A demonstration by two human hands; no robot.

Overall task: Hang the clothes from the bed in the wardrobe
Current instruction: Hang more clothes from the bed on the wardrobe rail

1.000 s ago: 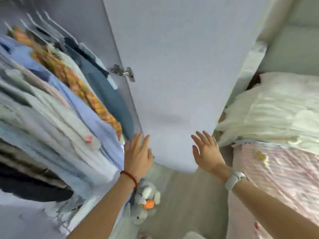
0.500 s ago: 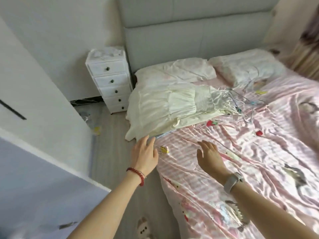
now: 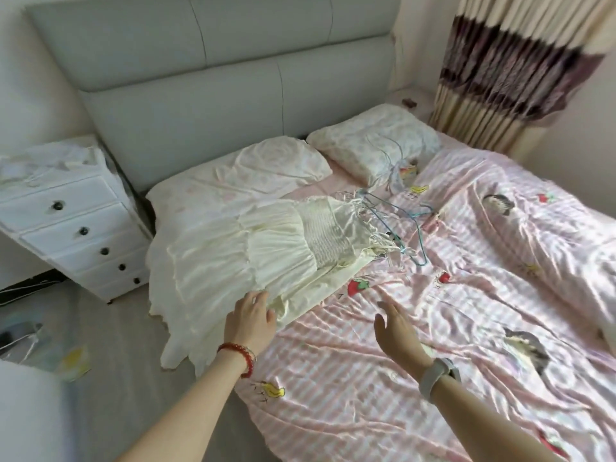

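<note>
I see a cream, tiered dress point(image 3: 253, 258) lying flat across the bed point(image 3: 466, 328), its skirt hem hanging over the bed's edge toward the floor. Its smocked bodice points toward the bed's middle, with thin straps bunched at the top. Wire hangers point(image 3: 400, 221) lie in a loose tangle on the bed just beside those straps.

Home bedroom — bed point(image 3: 433, 328), pillows point(image 3: 240, 168), drawers point(image 3: 76, 235).
</note>
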